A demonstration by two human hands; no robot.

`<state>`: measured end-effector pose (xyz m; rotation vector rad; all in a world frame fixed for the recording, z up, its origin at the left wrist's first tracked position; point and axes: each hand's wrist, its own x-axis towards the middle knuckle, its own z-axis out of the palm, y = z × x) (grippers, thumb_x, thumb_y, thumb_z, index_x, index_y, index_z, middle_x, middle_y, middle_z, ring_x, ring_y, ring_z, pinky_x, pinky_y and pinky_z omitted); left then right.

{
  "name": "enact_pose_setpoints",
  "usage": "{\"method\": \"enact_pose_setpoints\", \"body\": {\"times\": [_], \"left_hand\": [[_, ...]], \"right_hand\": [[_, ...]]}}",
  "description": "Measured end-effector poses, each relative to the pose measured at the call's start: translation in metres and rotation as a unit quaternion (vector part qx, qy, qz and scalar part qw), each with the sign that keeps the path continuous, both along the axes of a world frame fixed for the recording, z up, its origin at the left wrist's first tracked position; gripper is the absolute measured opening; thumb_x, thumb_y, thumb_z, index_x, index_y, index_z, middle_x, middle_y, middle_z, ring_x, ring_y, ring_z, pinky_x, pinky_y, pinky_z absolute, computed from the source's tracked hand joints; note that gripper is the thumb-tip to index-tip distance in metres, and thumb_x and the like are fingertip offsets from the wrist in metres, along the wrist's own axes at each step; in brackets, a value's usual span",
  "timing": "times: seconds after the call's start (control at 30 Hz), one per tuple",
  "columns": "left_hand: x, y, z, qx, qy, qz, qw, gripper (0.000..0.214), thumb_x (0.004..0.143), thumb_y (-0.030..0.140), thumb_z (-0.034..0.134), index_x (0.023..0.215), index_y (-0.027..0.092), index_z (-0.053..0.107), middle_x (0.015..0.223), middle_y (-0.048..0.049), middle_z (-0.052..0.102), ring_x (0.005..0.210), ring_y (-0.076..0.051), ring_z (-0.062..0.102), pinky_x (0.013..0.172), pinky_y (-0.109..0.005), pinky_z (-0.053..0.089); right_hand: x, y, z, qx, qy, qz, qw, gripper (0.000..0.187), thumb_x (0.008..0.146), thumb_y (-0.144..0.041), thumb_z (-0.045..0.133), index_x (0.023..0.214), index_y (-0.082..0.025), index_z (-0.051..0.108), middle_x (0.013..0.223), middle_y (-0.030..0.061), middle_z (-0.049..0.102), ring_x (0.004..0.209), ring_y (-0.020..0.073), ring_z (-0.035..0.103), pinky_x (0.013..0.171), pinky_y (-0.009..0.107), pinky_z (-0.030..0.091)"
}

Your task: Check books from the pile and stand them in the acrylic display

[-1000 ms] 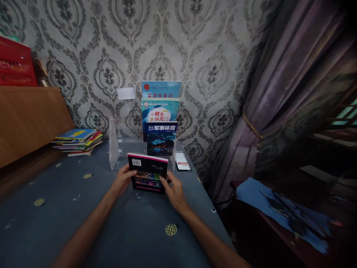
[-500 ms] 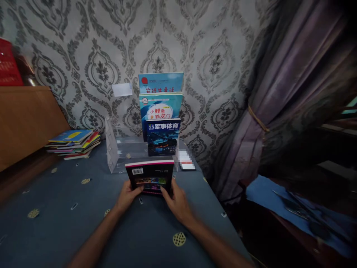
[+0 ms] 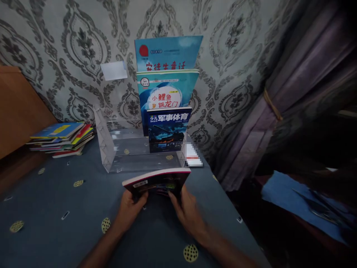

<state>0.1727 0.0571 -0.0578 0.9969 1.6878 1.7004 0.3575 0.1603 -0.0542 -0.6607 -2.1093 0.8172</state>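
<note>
Both my hands hold a small black book with a pink edge (image 3: 156,181), tilted nearly flat just in front of a clear acrylic display stand (image 3: 111,149). My left hand (image 3: 131,208) grips its lower left corner; my right hand (image 3: 186,212) grips its lower right side. The stand's right column holds three upright books: a dark blue one (image 3: 167,128) in front, a light blue one (image 3: 167,96) behind it and a blue one (image 3: 167,54) at the back. The stand's left column has nothing in it.
A stack of colourful thin books (image 3: 60,137) lies at the left on the blue dotted cloth (image 3: 55,208). A wooden board (image 3: 16,108) rises at far left. Patterned wallpaper stands behind, a purple curtain (image 3: 279,93) at right, and a blue cloth (image 3: 301,208) lower right.
The view has moved closer to the stand. The black book has tipped from facing me to nearly flat and moved a little toward the stand, still held by both hands.
</note>
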Motion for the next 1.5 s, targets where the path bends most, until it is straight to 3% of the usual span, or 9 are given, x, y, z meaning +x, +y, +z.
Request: {"method": "enact_pose_setpoints", "body": {"times": [0.23,0.43,0.6,1.0,1.23,1.5], "left_hand": [[-0.003,-0.001,0.0,-0.026,0.007,0.02,0.999,0.041,0.07,0.049,0.079,0.095,0.017,0.072,0.095,-0.0086,0.077,0.091,-0.027,0.071,0.084,-0.036,0.057],[0.002,-0.001,0.012,-0.007,0.026,0.033,0.999,0.042,0.07,0.05,0.078,0.095,0.017,0.071,0.095,-0.0086,0.077,0.09,-0.025,0.071,0.084,-0.036,0.057],[0.002,0.0,0.012,0.004,0.05,0.032,0.998,0.045,0.071,0.055,0.075,0.096,0.017,0.07,0.097,-0.0095,0.077,0.093,-0.027,0.072,0.086,-0.039,0.058],[-0.011,0.006,0.013,0.009,0.15,0.005,0.989,0.039,0.079,0.044,0.067,0.106,0.016,0.069,0.106,-0.0093,0.077,0.1,-0.028,0.071,0.09,-0.043,0.057],[-0.021,0.024,0.02,0.009,0.175,-0.009,0.984,0.049,0.079,0.039,0.067,0.122,0.016,0.061,0.119,-0.0099,0.073,0.111,-0.029,0.067,0.099,-0.045,0.052],[-0.033,0.047,0.033,0.006,0.24,-0.004,0.971,0.047,0.079,0.037,0.066,0.122,0.016,0.061,0.117,-0.011,0.073,0.108,-0.031,0.068,0.095,-0.046,0.052]], "right_hand": [[0.0,-0.002,0.003,-0.006,-0.006,0.01,1.0,0.021,0.102,-0.033,0.044,0.118,-0.022,0.053,0.092,0.0075,0.071,0.083,0.0242,0.069,0.073,0.037,0.056],[0.0,-0.001,0.005,0.007,0.002,0.012,1.0,0.014,0.102,-0.032,0.045,0.107,-0.023,0.055,0.089,0.007,0.07,0.083,0.024,0.069,0.074,0.036,0.057],[-0.001,0.0,0.003,0.02,0.008,0.011,1.0,0.013,0.103,-0.032,0.044,0.103,-0.023,0.053,0.091,0.0069,0.07,0.082,0.0233,0.069,0.072,0.035,0.056],[-0.005,0.01,-0.001,0.03,0.012,0.011,0.999,0.02,0.103,-0.036,0.043,0.11,-0.022,0.055,0.087,0.0056,0.07,0.078,0.0236,0.068,0.068,0.033,0.051],[-0.014,0.03,-0.006,-0.012,0.025,0.016,0.999,0.02,0.101,-0.038,0.047,0.108,-0.022,0.057,0.089,0.0061,0.07,0.08,0.0239,0.068,0.071,0.033,0.051],[-0.029,0.064,-0.002,0.015,0.038,0.005,0.999,0.025,0.096,-0.034,0.054,0.117,-0.021,0.06,0.089,0.0069,0.071,0.079,0.0245,0.067,0.069,0.033,0.052]]}}
